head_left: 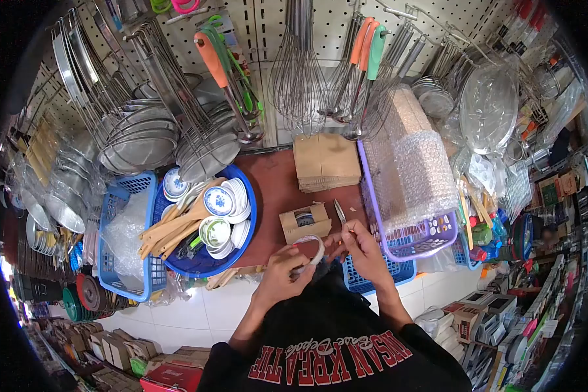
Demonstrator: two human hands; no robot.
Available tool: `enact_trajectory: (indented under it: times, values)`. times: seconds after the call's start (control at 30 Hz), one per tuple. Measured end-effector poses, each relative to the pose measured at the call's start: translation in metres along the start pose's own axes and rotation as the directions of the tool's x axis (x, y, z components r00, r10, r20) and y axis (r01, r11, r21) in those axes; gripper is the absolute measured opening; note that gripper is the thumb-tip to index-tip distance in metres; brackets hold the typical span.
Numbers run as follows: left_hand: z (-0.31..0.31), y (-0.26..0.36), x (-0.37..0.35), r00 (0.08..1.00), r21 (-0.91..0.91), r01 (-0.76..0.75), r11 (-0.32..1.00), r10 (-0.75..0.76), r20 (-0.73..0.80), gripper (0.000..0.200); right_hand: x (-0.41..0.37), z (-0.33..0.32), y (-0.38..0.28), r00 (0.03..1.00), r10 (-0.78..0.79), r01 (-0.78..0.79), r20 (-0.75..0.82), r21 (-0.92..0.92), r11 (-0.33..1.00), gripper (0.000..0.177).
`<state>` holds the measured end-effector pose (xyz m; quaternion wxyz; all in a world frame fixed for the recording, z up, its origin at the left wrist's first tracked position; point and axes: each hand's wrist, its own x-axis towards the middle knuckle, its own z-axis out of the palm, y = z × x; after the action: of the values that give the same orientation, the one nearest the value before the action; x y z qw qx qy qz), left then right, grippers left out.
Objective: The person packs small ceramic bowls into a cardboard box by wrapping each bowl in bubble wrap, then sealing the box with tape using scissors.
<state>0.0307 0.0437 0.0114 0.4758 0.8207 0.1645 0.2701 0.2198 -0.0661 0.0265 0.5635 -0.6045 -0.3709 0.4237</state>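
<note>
My left hand (286, 277) is closed around a roll of clear tape (314, 250), held on edge just in front of my body. My right hand (364, 253) is closed on a pair of scissors (339, 210), whose pointed metal blades stick up past the fingers; the handles are mostly hidden in the palm. The fingertips of both hands are close together near the tape. Just beyond them on the red-brown tabletop (271, 179) lies a small brown cardboard box (316, 228) with an opening that shows something dark inside.
Behind the box rises a stack of flat brown cardboard (326, 159). A blue basin (247, 189) with bowls, spoons and wooden spatulas stands left. Bubble wrap (424, 176) fills a purple basket (380, 232) at right. Whisks (297, 85) and strainers (140, 134) hang above the table.
</note>
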Motion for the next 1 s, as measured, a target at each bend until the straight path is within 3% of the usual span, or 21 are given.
enact_trajectory:
  times: [0.03,0.13,0.23,0.33,0.43,0.63,0.83,0.93,1.0]
  values:
    - [-0.001,-0.003,-0.001,1.0,0.01,-0.001,1.0,0.001,0.017,0.01,-0.001,0.002,0.0,1.0,0.016,-0.016,-0.011,0.013,1.0,0.013]
    - [0.005,0.002,0.0,0.933,-0.064,0.358,0.931,-0.354,0.069,0.028,-0.003,0.01,0.001,0.999,-0.048,0.041,-0.021,-0.254,0.966,0.011]
    - [0.016,-0.012,-0.004,0.928,-0.218,0.373,0.902,-0.357,0.11,0.052,-0.004,0.013,0.013,0.996,-0.084,0.087,0.026,-0.391,0.916,0.012]
    - [0.034,-0.022,-0.006,0.981,-0.126,0.193,0.973,-0.196,-0.012,0.06,-0.007,0.02,0.008,0.995,-0.092,0.103,0.048,-0.499,0.86,0.009]
    - [0.035,-0.017,-0.005,0.94,-0.278,0.334,0.901,-0.339,0.034,0.057,-0.009,0.019,0.009,0.996,-0.063,0.086,0.066,-0.461,0.883,0.01]
    - [0.032,-0.012,-0.006,0.932,-0.216,0.358,0.908,-0.36,0.031,0.053,-0.01,0.018,0.003,0.991,0.009,0.052,0.132,-0.451,0.891,0.012]
    - [0.035,-0.01,-0.007,0.899,-0.154,0.435,0.887,-0.437,0.02,0.049,-0.012,0.017,0.012,0.991,-0.018,0.074,0.131,-0.434,0.898,0.013]
    - [0.05,-0.023,-0.011,0.959,-0.001,0.22,0.976,-0.216,-0.185,0.039,-0.014,0.017,0.017,0.988,0.016,0.047,0.154,-0.392,0.919,0.015]
    - [0.058,-0.045,-0.018,0.962,-0.114,0.224,0.968,-0.238,-0.132,0.027,-0.014,0.015,0.023,0.981,-0.027,0.088,0.192,-0.317,0.944,0.018]
